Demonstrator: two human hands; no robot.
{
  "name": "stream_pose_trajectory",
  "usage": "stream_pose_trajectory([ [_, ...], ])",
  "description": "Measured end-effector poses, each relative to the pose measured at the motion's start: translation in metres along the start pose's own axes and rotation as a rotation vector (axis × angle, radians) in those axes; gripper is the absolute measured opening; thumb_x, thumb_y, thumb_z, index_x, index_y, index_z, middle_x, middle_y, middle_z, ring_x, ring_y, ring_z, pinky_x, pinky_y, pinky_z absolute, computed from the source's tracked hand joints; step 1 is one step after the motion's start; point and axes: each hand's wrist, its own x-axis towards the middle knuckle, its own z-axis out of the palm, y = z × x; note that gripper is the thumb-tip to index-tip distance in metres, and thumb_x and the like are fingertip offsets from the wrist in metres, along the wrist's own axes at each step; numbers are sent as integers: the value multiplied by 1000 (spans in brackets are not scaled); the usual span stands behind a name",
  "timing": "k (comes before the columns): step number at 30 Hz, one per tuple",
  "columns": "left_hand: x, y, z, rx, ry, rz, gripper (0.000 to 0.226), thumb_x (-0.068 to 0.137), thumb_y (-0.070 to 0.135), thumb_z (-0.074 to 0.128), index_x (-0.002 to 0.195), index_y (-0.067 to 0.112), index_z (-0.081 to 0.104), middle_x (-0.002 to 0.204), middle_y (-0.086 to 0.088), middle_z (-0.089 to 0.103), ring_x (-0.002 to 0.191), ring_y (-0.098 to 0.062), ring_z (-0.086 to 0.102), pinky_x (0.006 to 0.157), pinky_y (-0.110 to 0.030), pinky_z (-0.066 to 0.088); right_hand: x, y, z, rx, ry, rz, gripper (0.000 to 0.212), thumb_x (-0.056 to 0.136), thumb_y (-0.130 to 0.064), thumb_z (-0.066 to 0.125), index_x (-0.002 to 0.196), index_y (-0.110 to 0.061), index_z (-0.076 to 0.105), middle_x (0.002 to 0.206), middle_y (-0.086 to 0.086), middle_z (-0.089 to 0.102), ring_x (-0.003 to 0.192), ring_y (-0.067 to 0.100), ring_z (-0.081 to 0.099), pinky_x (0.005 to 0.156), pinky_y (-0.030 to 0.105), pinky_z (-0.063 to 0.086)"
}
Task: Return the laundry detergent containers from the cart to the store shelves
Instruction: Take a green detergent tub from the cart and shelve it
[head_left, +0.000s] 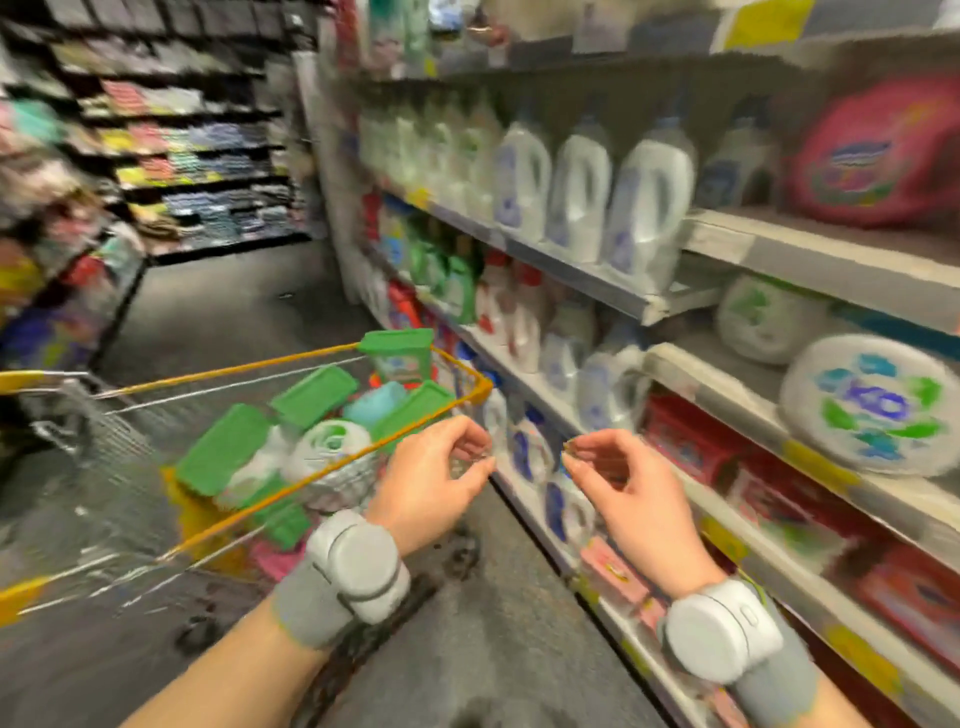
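A wire cart (332, 460) with orange rims stands at the left, filled with detergent containers. Several have green lids (314, 395), and a white round pack (332, 441) lies among them. My left hand (434, 486) hovers just right of the cart's near corner, fingers loosely curled and holding nothing. My right hand (621, 486) hangs beside it in front of the lower shelves, fingers loosely curled too, with nothing in it. Store shelves (582, 273) on the right carry white detergent bottles (576, 192). The view is blurred.
The right shelves also hold a pink bag (878, 156), white round packs (872, 405) and red boxes (685, 441). An aisle floor (218, 306) runs ahead between the cart and shelves. More shelving (197, 171) stands at the far end and left.
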Motion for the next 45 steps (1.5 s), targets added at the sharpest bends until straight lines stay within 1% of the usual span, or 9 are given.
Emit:
stream_pose_trajectory([
  [3, 17, -56, -51, 29, 42, -78, 24, 82, 8, 72, 83, 28, 58, 77, 14, 62, 71, 12, 57, 71, -9, 44, 36, -9, 69, 21, -61, -3, 11, 86, -7, 68, 94, -12, 63, 89, 1, 68, 73, -3, 61, 66, 2, 43],
  [7, 46, -133, -105, 69, 59, -208, 15, 81, 17, 73, 86, 23, 60, 80, 9, 64, 79, -7, 63, 78, -25, 50, 88, -15, 159, 25, -124, 18, 10, 86, -5, 68, 94, -8, 63, 82, -3, 64, 64, -15, 56, 63, 1, 41],
  [12, 78, -201, -132, 117, 36, -391, 15, 84, 18, 73, 94, 15, 63, 93, 1, 67, 90, -18, 64, 87, -32, 50, 143, -4, 226, -54, -193, 53, 8, 88, -9, 67, 94, -10, 63, 83, 1, 66, 69, 1, 58, 64, 6, 40],
  [19, 160, -317, -143, 211, 32, -618, 47, 80, 25, 78, 118, 7, 57, 123, -9, 60, 111, -26, 58, 93, -33, 44, 262, 34, 334, -168, -359, 99, 11, 91, -12, 62, 100, -7, 64, 84, -1, 62, 73, 12, 56, 58, 11, 38],
  [26, 217, -417, -126, 274, 18, -813, 78, 74, 32, 82, 137, 10, 43, 141, -13, 43, 128, -29, 44, 105, -35, 36, 369, 78, 435, -270, -603, 172, 43, 93, -20, 59, 134, -10, 51, 127, 14, 62, 118, 28, 57, 102, 33, 39],
  [31, 230, -478, -104, 277, -68, -913, 109, 71, 43, 81, 154, 26, 13, 160, -7, 10, 146, -30, 20, 117, -37, 24, 416, 114, 499, -359, -727, 288, 55, 95, -26, 58, 144, -10, 39, 143, 12, 50, 130, 28, 48, 102, 30, 34],
  [34, 224, -497, -93, 294, -157, -927, 125, 66, 55, 81, 153, 32, -5, 161, -5, 0, 146, -33, 16, 115, -40, 24, 425, 129, 524, -397, -754, 362, 54, 95, -32, 56, 142, -11, 40, 142, 14, 49, 130, 32, 47, 102, 33, 35],
  [39, 222, -509, -83, 365, -178, -900, 139, 54, 62, 83, 151, 35, -13, 154, -1, 6, 136, -32, 32, 104, -42, 42, 434, 143, 547, -389, -778, 479, 57, 95, -37, 56, 140, -6, 39, 140, 17, 51, 128, 34, 48, 102, 35, 37],
  [45, 236, -523, -106, 243, -43, -862, 111, 51, 38, 87, 142, 27, 23, 125, -4, 35, 115, -31, 51, 94, -40, 47, 458, 133, 551, -228, -766, 580, 55, 93, -40, 59, 133, -5, 47, 132, 14, 55, 111, 27, 54, 94, 29, 39],
])
